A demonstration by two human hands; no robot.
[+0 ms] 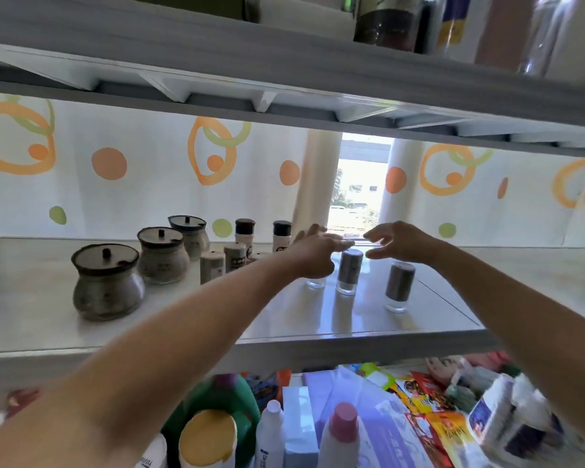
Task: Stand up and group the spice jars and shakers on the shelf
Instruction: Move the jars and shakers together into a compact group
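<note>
Both hands reach in over the middle of the shelf (31, 298). The left hand (314, 255) has its fingers spread and curled a little, and it holds nothing. It hangs just over a shaker with a clear bottom (316, 282), and it hides most of that shaker, so only the glass foot shows. The right hand (401, 244) is open too, with bent fingers, and it grips nothing — it floats above and behind the other shakers. Between the two hands stands a gray shaker (349, 271), upright, with a clear base. A second gray shaker (399, 287) stands upright a bit closer to the front edge of the shelf, under the right arm. These three sit near each other in the middle of the shelf. To the left is another bunch. Three round jars with dark lids run in a slanted line from the front toward the back: the front jar (107, 285), the middle jar (163, 255) and the back jar (190, 233). Beside them stand two small pale shakers (213, 266) close together, and behind those stand two white bottles with dark caps (245, 231) near the back edge. All of them are upright. Behind the shelf hangs a white curtain (142, 184) with orange and green circles — bright light comes through a gap in it. Below the shelf are plastic bottles (271, 430) and colorful packets (429, 417).
</note>
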